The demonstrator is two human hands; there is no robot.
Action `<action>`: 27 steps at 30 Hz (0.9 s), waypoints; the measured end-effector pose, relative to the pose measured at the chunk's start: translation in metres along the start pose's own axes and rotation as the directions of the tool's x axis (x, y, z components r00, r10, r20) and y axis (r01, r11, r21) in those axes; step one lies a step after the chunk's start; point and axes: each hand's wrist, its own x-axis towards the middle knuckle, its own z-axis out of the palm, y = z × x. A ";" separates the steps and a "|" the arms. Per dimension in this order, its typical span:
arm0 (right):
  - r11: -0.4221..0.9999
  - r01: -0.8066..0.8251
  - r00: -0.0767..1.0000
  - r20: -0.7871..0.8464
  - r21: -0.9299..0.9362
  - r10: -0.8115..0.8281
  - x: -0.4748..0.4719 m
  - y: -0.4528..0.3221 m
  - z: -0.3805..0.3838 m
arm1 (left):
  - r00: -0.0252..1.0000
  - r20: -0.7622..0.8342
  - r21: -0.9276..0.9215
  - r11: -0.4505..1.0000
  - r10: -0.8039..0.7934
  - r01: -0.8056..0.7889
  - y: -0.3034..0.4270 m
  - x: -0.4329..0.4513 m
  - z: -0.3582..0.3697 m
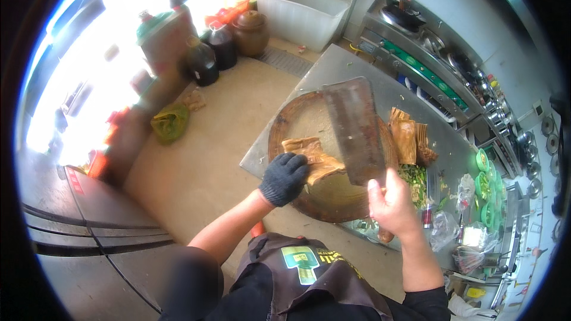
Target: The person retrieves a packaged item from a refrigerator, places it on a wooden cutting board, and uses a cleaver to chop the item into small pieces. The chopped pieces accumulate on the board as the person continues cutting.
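Note:
My left hand (284,178), in a dark grey knitted glove, has its fingers curled over the left edge of a wrinkled slab of brown food (319,160), which looks cooked. The slab lies on a round wooden chopping block (308,111) with a worn, pale middle. My right hand (395,205) is bare and grips a wide Chinese cleaver (354,129) by its handle. The dark, stained blade spans the right part of the block, beside the slab's right end. Whether the edge touches the wood I cannot tell. More brown slabs (405,140) lie right of the block.
The block stands on a steel table (345,64). Chopped greens (412,178), plastic bags (444,229) and green bowls (484,187) are to the right. Beyond are a stove (415,62), a white tub (303,13), a brown jar (250,33) and dark jugs (203,62). A steel cabinet (98,258) stands left.

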 end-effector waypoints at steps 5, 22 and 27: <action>0.990 -0.112 0.994 -0.006 -0.082 0.112 -0.012 0.033 0.004 | 0.891 0.450 0.017 0.998 -0.065 0.064 0.007 0.000 -0.001; 0.918 -0.359 0.933 0.044 0.168 0.357 -0.037 0.071 0.014 | 0.293 0.704 -0.091 0.328 -0.647 0.940 -0.028 0.013 -0.003; 0.990 -0.143 0.989 0.023 0.019 0.143 -0.025 0.071 0.023 | 0.173 0.578 -0.240 0.036 -0.797 0.970 -0.001 -0.007 -0.013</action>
